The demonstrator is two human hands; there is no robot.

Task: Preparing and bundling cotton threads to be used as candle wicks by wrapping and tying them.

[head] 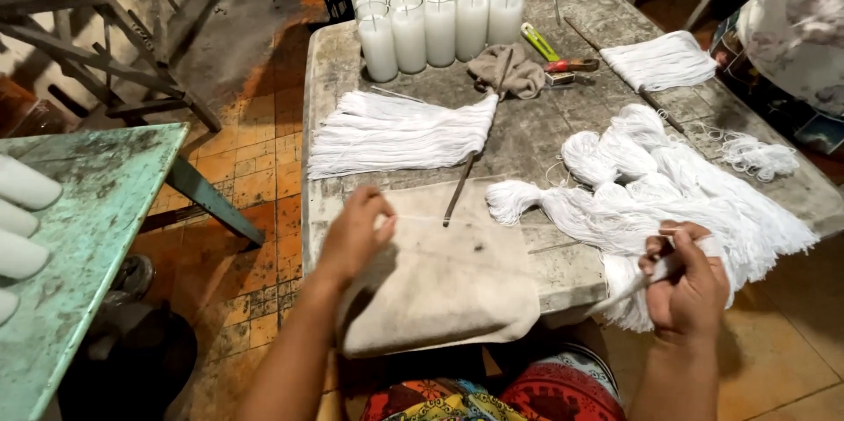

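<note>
1. You're working in dim, warm indoor light; the tabletop (545, 135) is lit evenly from above.
2. The white strands (668, 184) and candle glasses (440, 17) come close to glare.
3. Your hands cast only soft shadows.
4. Edges bend outward, and the corners look dark and soft.

No packages, labels, signs or screens can be made out anywhere in this view.

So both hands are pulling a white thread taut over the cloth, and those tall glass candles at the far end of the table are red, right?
Not quite: the glass candles are white, not red, as the head view shows. The rest holds: the left hand and right hand stretch a white thread over the cloth on the table.
</note>
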